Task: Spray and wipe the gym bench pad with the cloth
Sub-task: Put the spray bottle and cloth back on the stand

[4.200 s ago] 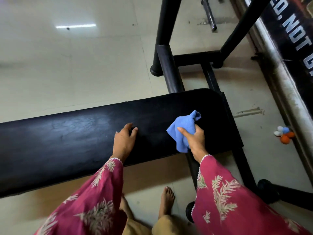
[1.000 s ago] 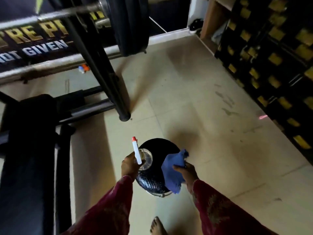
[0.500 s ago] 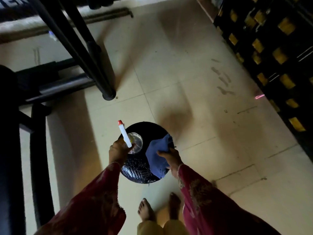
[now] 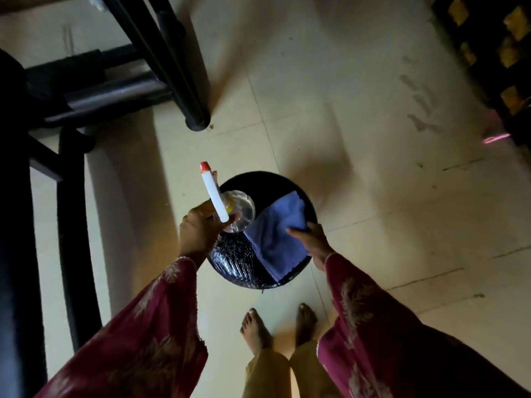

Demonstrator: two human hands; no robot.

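Since half a second ago the blue cloth (image 4: 277, 237) has gone from a bunch in the right grip (image 4: 313, 239) to lying spread over the right half of the round black stool (image 4: 258, 179). Right grip's fingers stretch along the cloth's three-o'clock edge, thumb on top; whether it pinches the fabric I cannot tell. At nine o'clock of the cloth, the left grip (image 4: 198, 234) is curled round a clear spray bottle (image 4: 214, 196), its white, red-tipped nozzle pointing to twelve. Far out at nine o'clock, the gym bench pad (image 4: 14, 225) is well apart from both grips.
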